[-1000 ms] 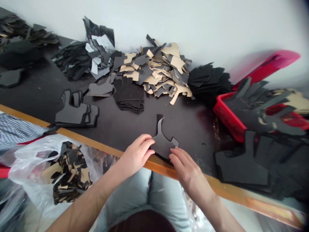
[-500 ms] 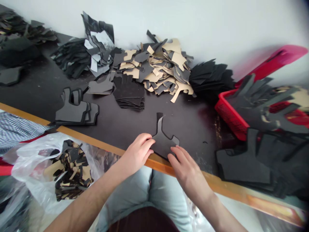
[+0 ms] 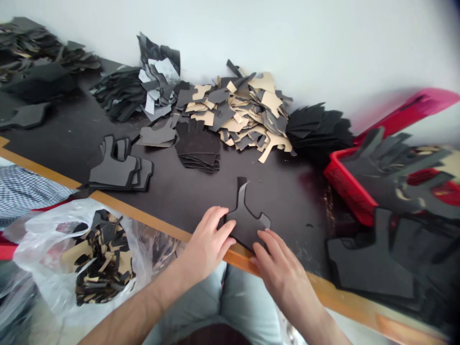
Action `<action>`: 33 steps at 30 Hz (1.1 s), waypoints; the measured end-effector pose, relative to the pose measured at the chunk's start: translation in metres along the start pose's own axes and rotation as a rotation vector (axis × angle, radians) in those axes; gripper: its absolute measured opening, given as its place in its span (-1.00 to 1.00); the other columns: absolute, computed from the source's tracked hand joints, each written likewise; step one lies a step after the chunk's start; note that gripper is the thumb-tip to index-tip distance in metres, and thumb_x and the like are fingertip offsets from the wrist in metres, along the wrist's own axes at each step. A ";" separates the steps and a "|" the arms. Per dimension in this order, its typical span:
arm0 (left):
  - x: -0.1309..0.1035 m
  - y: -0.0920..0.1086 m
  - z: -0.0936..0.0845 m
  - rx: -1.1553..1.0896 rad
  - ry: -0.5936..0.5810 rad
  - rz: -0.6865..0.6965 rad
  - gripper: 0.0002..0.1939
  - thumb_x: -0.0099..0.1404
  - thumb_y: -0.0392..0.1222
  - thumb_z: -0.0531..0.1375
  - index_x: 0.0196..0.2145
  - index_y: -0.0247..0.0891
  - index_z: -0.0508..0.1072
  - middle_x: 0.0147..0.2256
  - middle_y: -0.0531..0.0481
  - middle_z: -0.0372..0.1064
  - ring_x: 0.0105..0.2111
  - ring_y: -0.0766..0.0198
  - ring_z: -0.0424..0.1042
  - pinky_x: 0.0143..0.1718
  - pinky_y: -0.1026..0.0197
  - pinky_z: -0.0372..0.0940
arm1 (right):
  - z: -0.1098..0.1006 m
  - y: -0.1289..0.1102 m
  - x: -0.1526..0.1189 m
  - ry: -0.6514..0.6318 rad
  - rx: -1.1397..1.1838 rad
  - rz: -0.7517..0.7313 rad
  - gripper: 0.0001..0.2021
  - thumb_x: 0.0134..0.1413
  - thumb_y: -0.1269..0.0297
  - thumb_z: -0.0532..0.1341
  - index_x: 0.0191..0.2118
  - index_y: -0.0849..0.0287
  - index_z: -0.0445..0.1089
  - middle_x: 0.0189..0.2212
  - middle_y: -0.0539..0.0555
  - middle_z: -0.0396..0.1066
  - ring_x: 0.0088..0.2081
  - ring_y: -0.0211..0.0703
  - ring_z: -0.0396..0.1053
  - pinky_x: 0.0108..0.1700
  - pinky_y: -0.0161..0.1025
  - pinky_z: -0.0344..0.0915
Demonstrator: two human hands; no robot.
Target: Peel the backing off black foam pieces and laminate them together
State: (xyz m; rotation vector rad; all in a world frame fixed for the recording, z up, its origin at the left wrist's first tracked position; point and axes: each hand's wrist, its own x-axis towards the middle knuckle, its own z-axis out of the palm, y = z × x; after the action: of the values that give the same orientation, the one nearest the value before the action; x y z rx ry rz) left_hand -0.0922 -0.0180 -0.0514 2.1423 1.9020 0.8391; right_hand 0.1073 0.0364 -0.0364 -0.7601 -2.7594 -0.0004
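Note:
A dark grey foam-like cut-out piece [image 3: 246, 223] lies at the table's front edge, its narrow neck pointing away from me. Its grey top layer sits over a black one that shows as a border, and at the neck's tip the grey layer bends off the black. My left hand [image 3: 208, 239] holds the piece's left edge, fingertips on top and thumb near the table edge. At the lower right corner, my right hand [image 3: 282, 263] grips it with fingers bent over the surface. The piece's lower edge is partly hidden by my fingers.
Stacked grey cut-outs [image 3: 115, 167] lie left, with black pieces [image 3: 197, 146] behind. A mixed beige and grey heap [image 3: 247, 110] is by the wall. At right are a red basket [image 3: 347, 187] and more cut-outs [image 3: 370, 263]. A plastic bag [image 3: 46, 258] of scraps hangs below left.
The whole view has shifted slightly, so things appear lower. My left fingers have spread a little on the piece's left edge; my right hand stays at its lower right corner.

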 end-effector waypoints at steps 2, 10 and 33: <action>0.000 0.000 0.002 -0.016 0.000 -0.011 -0.75 0.32 -0.27 0.08 -0.04 -0.32 0.31 0.05 -0.23 0.15 0.13 -0.05 0.11 0.11 -0.09 0.22 | 0.001 0.002 -0.001 0.005 0.017 -0.002 -0.83 0.17 0.51 0.03 -0.17 0.33 0.33 -0.05 0.32 0.29 0.07 0.22 0.23 -0.05 0.06 0.37; -0.001 0.002 0.006 -0.026 0.037 -0.059 -0.82 0.32 -0.28 0.08 -0.11 -0.28 0.32 0.00 -0.18 0.21 0.10 -0.02 0.15 0.07 -0.09 0.27 | 0.014 0.010 -0.015 0.056 0.101 -0.001 -0.76 0.12 0.58 0.07 -0.10 0.28 0.32 0.04 0.31 0.24 0.13 0.17 0.17 0.00 0.07 0.32; 0.017 -0.005 0.011 0.036 -0.056 0.052 -0.82 0.29 -0.13 0.16 -0.28 -0.31 0.31 0.19 -0.13 0.15 0.17 -0.14 0.10 0.01 -0.12 0.22 | 0.042 0.085 0.157 -0.073 0.669 0.331 -0.82 0.13 0.18 0.11 -0.32 0.17 0.35 -0.43 -0.01 0.39 -0.39 -0.25 0.30 -0.28 -0.30 0.23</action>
State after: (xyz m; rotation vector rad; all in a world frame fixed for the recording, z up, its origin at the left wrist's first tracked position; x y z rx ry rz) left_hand -0.0900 0.0015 -0.0580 2.2203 1.8558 0.7522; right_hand 0.0094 0.1912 -0.0406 -0.9978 -2.4028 0.9698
